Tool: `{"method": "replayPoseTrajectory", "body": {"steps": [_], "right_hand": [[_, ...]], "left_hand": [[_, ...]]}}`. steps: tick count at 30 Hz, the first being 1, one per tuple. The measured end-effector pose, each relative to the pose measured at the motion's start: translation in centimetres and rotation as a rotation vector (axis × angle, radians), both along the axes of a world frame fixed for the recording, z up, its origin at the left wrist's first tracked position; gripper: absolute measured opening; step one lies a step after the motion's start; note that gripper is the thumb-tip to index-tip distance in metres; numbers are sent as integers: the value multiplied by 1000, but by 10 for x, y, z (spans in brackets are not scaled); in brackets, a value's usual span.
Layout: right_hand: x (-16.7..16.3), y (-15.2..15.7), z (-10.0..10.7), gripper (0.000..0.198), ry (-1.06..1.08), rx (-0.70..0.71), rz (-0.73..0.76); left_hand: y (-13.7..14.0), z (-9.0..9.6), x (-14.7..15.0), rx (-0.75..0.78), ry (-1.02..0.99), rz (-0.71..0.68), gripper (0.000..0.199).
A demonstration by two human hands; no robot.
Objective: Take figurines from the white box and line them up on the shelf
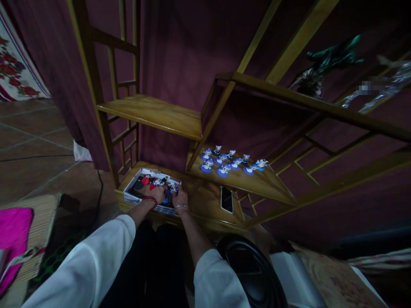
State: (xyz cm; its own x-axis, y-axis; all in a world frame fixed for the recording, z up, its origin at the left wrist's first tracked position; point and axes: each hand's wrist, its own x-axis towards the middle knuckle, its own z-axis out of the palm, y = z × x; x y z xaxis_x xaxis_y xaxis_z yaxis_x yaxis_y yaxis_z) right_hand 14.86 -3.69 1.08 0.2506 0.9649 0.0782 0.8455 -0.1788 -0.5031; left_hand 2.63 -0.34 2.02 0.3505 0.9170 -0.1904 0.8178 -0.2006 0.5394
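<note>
On the low wooden shelf sits an open white cardboard box with small toy figurines in red, black, white and blue. My left hand, with a red bead bracelet, reaches down into the box with its fingers curled; what they hold is hidden. At the box's right end, my right hand, with a silver bangle, has its fingers closed on a small blue-purple figurine. Both hands are close together. On the raised shelf to the right, several purple-based figurines stand in rows, with small black-and-white ones behind.
A phone lies on the shelf right of the box. An upper wooden shelf overhangs the box. A black round stool stands by my right arm. Green and clear ornaments stand on the upper right shelf.
</note>
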Motion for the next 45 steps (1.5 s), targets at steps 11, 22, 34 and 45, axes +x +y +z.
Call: {"method": "replayPoseTrajectory", "body": {"steps": [11, 22, 34, 45], "right_hand": [[-11, -15, 19, 29, 138, 125, -74], [-18, -39, 43, 27, 235, 177, -78], [-31, -71, 69, 27, 192, 185, -12], [-46, -101, 91, 27, 228, 254, 69]], "left_hand": [[-22, 7, -2, -212, -465, 292, 26], [-53, 20, -6, -390, -996, 549, 29], [-77, 29, -10, -397, -1186, 655, 25], [-116, 58, -24, -422, -1360, 591, 16]]}}
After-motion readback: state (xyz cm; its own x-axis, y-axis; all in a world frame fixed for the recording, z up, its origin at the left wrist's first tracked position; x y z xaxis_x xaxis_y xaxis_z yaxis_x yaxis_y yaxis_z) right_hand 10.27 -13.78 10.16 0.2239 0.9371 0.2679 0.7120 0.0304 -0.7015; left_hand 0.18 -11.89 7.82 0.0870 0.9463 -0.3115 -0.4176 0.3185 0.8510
